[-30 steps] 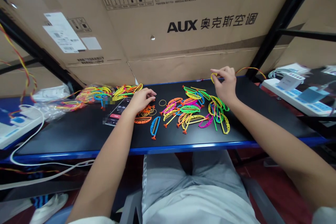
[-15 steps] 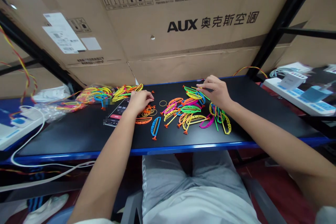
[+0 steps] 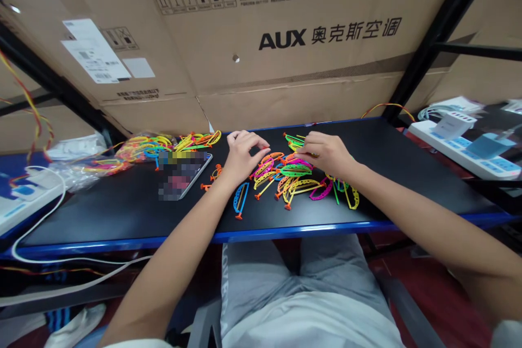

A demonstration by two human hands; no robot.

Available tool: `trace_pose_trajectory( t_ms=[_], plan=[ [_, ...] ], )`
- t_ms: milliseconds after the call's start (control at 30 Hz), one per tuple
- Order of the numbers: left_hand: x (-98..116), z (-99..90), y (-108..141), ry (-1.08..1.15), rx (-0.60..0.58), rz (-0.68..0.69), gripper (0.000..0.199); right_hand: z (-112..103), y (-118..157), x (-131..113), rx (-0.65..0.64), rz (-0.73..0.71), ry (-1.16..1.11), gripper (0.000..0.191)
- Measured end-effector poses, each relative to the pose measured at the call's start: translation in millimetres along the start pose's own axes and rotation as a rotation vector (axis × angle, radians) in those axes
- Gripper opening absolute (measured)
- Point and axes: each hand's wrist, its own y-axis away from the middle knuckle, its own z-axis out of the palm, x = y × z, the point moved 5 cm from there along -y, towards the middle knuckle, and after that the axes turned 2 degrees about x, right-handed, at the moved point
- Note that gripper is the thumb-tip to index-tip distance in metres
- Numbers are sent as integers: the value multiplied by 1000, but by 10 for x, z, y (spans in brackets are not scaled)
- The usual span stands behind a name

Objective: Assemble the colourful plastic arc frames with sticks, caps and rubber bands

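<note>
My left hand (image 3: 246,156) pinches a small orange piece, probably a suction cup (image 3: 264,147), between thumb and fingertips. It is above the left side of a pile of toy bows (image 3: 296,169) in pink, green, yellow and orange, with orange suction-cup tips. My right hand (image 3: 328,153) is closed in a pinch at the back right of that pile; a thin yellow stick (image 3: 313,155) shows partly at its fingers. A blue toy bow (image 3: 241,200) lies apart in front. Orange suction cups (image 3: 216,172) are partly hidden behind my left forearm.
A phone (image 3: 196,176) lies left of my left arm. Beyond it are loose bows (image 3: 199,140) and a clear plastic bag (image 3: 87,168) of more. A large cardboard box (image 3: 228,87) stands along the back. Power strips (image 3: 489,157) and cables are at both sides.
My left hand has moved right from the orange suction cups and rubber bands, with a small orange piece in its fingertips. My right hand has come down and slightly left with the yellow stick.
</note>
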Motion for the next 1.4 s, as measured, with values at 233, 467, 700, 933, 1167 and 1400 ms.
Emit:
trace_pose_trajectory(
  t_ms=[233, 467, 700, 933, 1167, 1400],
  plan=[
    [279, 128, 52, 42, -19, 207, 9, 182, 56, -129, -76, -38, -11, 33],
    [331, 194, 62, 155, -123, 180, 14, 161, 50, -185, 12, -54, -24, 32],
    [380, 156, 60, 191, -99, 217, 13, 153, 39, -235, 1, -78, 32, 40],
    [371, 181, 70, 210, -127, 221, 12, 173, 36, -252, -35, -108, 52, 41],
    [344, 199, 65, 209, -157, 170, 7, 163, 30, -254, -31, -89, 34, 38],
    [333, 171, 55, 212, -131, 144, 11, 186, 52, -219, -58, -71, 29, 36]
  ],
)
